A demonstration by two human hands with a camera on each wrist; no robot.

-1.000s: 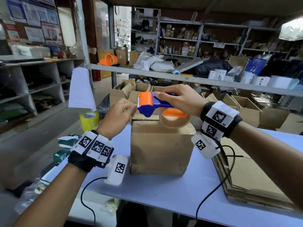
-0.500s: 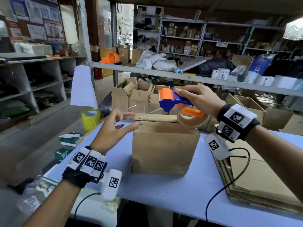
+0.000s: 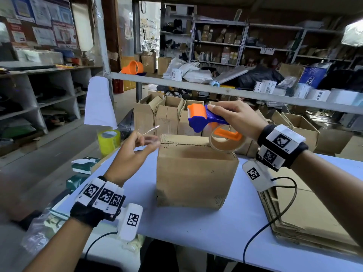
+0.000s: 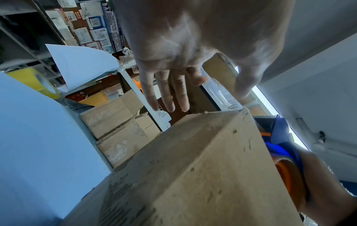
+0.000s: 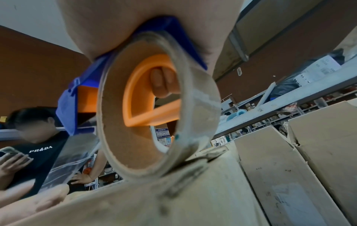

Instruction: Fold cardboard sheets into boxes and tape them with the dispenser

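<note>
A folded brown cardboard box (image 3: pixel 196 173) stands on the pale blue table (image 3: pixel 196 238) with its top flaps closed. My right hand (image 3: pixel 231 116) grips a blue and orange tape dispenser (image 3: pixel 206 119) just above the box's top right edge; its nearly spent tape roll (image 5: pixel 154 107) touches the box top. A strip of clear tape (image 5: pixel 71 156) runs from the dispenser toward my left hand (image 3: pixel 150 139). That hand hovers at the box's upper left edge with straight fingers (image 4: pixel 166 94), the thumb (image 4: pixel 245 85) touching the tape by the corner.
A stack of flat cardboard sheets (image 3: pixel 314 222) lies on the table at the right. A yellow tape roll (image 3: pixel 108 141) sits at the left edge. Several open boxes (image 3: pixel 169 114) stand behind the table under a metal rail (image 3: pixel 216 89). A person (image 5: pixel 34 145) holds a phone beyond.
My left hand let go at the dispenser's front, opened and dropped left of the box top. The right hand carried the dispenser to the right, drawing out a strip of tape.
</note>
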